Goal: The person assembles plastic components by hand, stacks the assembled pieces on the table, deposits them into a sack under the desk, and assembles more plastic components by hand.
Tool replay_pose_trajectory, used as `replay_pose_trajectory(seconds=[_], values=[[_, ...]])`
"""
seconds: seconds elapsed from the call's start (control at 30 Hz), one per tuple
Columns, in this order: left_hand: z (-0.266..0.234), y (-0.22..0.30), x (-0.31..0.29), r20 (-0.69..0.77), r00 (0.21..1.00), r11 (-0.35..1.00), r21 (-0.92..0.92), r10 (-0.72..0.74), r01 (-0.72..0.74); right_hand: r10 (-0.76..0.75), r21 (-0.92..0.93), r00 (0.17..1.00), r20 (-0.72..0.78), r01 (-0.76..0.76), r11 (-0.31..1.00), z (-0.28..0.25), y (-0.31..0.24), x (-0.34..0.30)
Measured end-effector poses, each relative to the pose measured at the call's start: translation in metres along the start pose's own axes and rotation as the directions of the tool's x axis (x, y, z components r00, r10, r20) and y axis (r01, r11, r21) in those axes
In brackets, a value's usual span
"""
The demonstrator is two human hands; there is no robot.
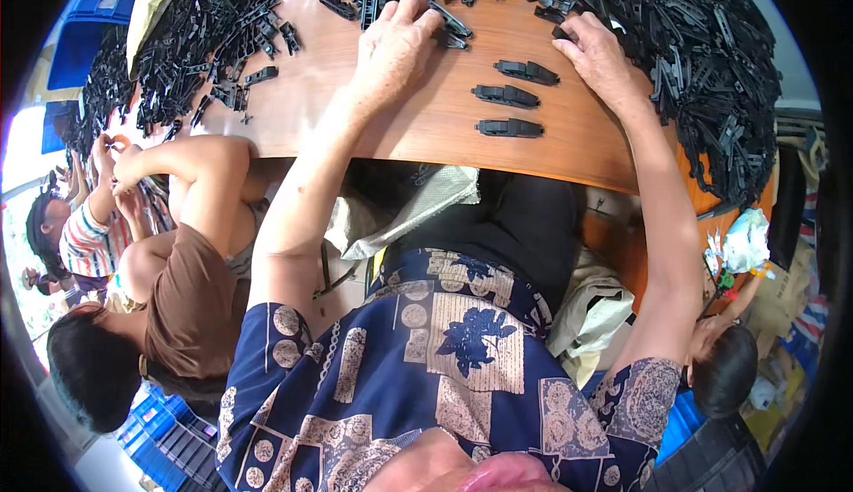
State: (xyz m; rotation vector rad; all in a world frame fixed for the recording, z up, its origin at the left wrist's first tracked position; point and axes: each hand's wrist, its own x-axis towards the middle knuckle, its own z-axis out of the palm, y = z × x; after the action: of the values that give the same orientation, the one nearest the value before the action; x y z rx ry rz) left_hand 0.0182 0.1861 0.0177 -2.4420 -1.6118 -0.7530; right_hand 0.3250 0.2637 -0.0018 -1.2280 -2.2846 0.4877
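Observation:
My left hand [396, 52] is on the wooden table with its fingers curled in and their tips hidden. Against its fingers lie long, narrow black plastic strips [455, 23]. At the edge of the right-hand heap, my right hand [601, 57] pinches a small black plastic part [560, 34], mostly covered by the fingers. Between my hands, three similar black clip-like pieces lie in a column: an upper piece [526, 72], a middle piece [505, 96] and a lower piece [508, 128].
Loose black parts form a left heap [200, 43] and a large right heap [711, 75] on the table [311, 92]. A person in a brown top [191, 305] sits at my left. Blue crates [98, 12] stand beyond, and a white sack [418, 212] hangs below the table edge.

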Motion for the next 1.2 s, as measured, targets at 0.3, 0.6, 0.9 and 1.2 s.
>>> replay_pose_trajectory(seconds=[0.3,0.6,0.9,1.2], values=[[0.006,0.013,0.002,0.091,0.994,0.997,-0.051,0.065,-0.061,-0.138,0.035,0.983,0.121,0.135,0.990,0.005,-0.027,-0.013],[0.037,0.038,0.017,0.073,0.989,0.966,-0.234,0.128,-0.108,-0.165,0.019,0.964,0.211,0.164,0.986,-0.006,-0.047,-0.029],[0.035,0.026,0.007,0.022,0.998,0.934,-0.356,0.051,-0.040,-0.139,-0.053,0.974,0.180,0.151,0.987,-0.025,-0.049,-0.010],[0.034,0.024,0.010,0.028,0.998,0.905,-0.423,0.063,-0.046,-0.232,-0.130,0.891,0.390,0.303,0.944,-0.024,-0.052,0.012]])
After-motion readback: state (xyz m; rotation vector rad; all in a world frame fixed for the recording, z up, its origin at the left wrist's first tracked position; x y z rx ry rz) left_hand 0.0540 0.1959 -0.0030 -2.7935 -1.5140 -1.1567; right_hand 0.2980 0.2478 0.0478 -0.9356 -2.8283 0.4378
